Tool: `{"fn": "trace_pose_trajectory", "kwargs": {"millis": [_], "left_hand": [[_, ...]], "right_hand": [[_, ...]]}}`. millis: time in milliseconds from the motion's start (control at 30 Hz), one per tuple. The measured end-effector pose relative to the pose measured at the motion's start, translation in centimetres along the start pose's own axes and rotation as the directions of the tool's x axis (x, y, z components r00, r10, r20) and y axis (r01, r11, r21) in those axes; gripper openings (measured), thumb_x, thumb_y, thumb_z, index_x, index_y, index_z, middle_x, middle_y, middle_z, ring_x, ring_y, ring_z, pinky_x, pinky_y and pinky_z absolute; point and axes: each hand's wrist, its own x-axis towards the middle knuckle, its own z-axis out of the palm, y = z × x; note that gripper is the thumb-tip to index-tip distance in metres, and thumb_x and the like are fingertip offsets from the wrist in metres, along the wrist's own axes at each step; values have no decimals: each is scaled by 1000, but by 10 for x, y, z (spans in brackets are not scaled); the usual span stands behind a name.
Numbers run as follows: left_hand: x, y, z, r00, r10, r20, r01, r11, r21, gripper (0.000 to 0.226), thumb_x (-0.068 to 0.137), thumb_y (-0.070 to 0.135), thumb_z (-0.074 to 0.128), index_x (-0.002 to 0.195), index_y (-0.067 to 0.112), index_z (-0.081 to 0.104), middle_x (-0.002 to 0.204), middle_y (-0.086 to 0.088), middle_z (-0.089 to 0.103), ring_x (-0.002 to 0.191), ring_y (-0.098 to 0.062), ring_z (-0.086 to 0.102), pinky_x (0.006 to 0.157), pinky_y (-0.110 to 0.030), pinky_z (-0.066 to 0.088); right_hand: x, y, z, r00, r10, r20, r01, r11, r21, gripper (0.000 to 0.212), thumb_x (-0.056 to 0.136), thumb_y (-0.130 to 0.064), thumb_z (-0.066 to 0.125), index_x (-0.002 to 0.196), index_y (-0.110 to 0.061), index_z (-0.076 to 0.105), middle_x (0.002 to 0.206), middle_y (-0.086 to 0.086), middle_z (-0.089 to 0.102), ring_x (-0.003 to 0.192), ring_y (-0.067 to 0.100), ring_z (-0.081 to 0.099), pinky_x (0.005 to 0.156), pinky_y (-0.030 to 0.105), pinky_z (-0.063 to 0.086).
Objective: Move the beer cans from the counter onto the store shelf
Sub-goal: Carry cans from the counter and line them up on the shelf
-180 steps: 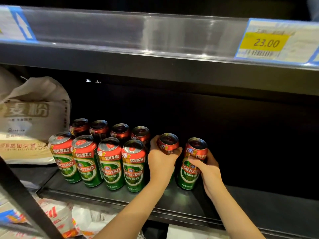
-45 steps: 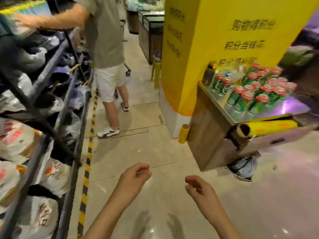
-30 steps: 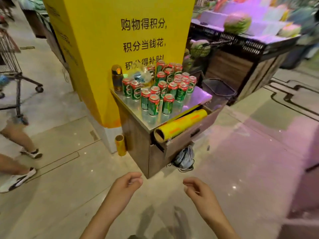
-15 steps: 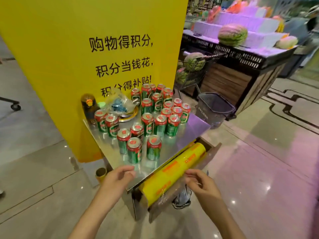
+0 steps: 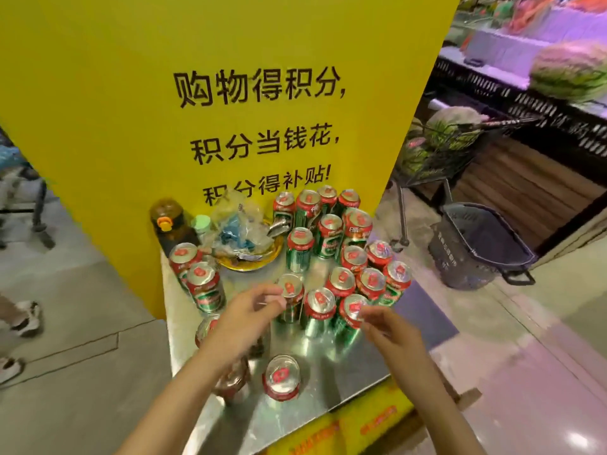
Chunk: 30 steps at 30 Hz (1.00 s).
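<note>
Head view: the fingers of the left hand (image 5: 244, 318) are loosely spread and half curled, holding nothing, their tips just short of the lid of one can (image 5: 290, 298) in the near row. The fingers of the right hand (image 5: 391, 333) are likewise relaxed and a little bent, empty, with the tips beside the rightmost can (image 5: 351, 315) of that row. Motion blur hides whether either fingertip touches metal. Both palms face inward, which looks like the set-up for taking one can in each hand from the side.

Beyond the hands, the beer cans (image 5: 331, 244) stand upright in a loose cluster on the steel counter (image 5: 354, 369), thickest toward the far right against the yellow pillar (image 5: 197, 77). Two more cans (image 5: 197, 274) stand apart at the left, and a single can (image 5: 281, 377) stands near the front edge; another is partly hidden under the left forearm. The nearest rows are the easy ones to lift first, since reaching over them would risk tipping neighbours.

At the far left of the counter sit a dark bottle (image 5: 167, 224) and a crumpled plastic bag (image 5: 241, 229) on a yellow dish, kept out of the cans' way. A grey basket (image 5: 476, 247) stands on the floor to the right. The store shelf is not in view.
</note>
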Motion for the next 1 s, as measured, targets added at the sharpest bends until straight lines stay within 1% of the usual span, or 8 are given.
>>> {"fn": "trace_pose_trajectory", "kwargs": {"millis": [100, 267, 400, 500, 567, 800, 900, 1000], "left_hand": [[45, 7, -1, 996, -53, -77, 57, 997, 50, 12, 83, 29, 68, 94, 27, 62, 94, 4, 66, 89, -13, 61, 78, -25, 43], [119, 22, 15, 983, -40, -181, 64, 990, 129, 18, 87, 17, 64, 104, 16, 60, 90, 3, 63, 84, -12, 59, 74, -17, 41], [179, 32, 31, 976, -18, -215, 67, 973, 223, 25, 85, 14, 65, 108, 15, 55, 94, 2, 59, 83, -11, 57, 71, -22, 42], [218, 31, 41, 970, -26, -242, 89, 964, 253, 52, 81, 14, 70, 127, 12, 47, 113, -1, 56, 104, -18, 56, 87, -34, 46], [239, 32, 46, 968, 18, -249, 55, 958, 283, 60, 77, 9, 71, 130, 14, 44, 118, 1, 55, 110, -18, 54, 93, -37, 46], [291, 27, 47, 995, -20, -93, 46, 957, 287, 86, 70, 4, 77, 140, 15, 28, 118, 3, 47, 109, -13, 50, 82, -17, 41], [299, 20, 47, 997, -31, -68, 48, 960, 276, 98, 66, 7, 82, 144, 19, 24, 121, 4, 46, 113, -14, 49, 94, -26, 42], [301, 14, 46, 995, 8, -104, 22, 958, 286, 87, 62, 13, 85, 135, 18, 38, 119, 0, 57, 111, -18, 56, 97, -35, 45]], "right_hand": [[63, -5, -25, 998, -58, 13, 58, 997, -46, 24, 83, -11, 68, 93, -32, 64, 92, -17, 70, 93, 4, 65, 85, 27, 50], [155, -15, -56, 990, -143, 12, 143, 976, -165, 36, 78, -5, 71, 97, -30, 54, 94, -27, 57, 84, -15, 55, 72, 0, 38], [209, -7, -60, 995, -76, 66, 90, 969, -229, 63, 71, -28, 78, 126, -30, 47, 121, -19, 53, 109, 0, 51, 91, 19, 41], [233, -2, -49, 996, -47, 71, 66, 952, -300, 67, 58, -48, 82, 113, -52, 44, 111, -23, 60, 102, -3, 58, 84, 26, 51], [246, 7, -36, 999, -37, 36, 47, 936, -350, 82, 50, -65, 76, 121, -48, 40, 112, -19, 60, 104, 7, 60, 84, 39, 53], [250, 13, -1, 993, 15, -117, -51, 947, -316, 95, 55, -57, 80, 133, -35, 30, 128, -5, 56, 115, 25, 55, 89, 44, 48], [256, 20, 7, 980, 22, -196, -93, 928, -360, 97, 56, -61, 78, 134, -31, 30, 127, 0, 59, 112, 31, 57, 87, 43, 49], [257, 25, 10, 967, -35, -251, -55, 938, -343, 83, 62, -56, 76, 128, -32, 33, 119, 0, 63, 105, 31, 61, 82, 43, 51]]}}
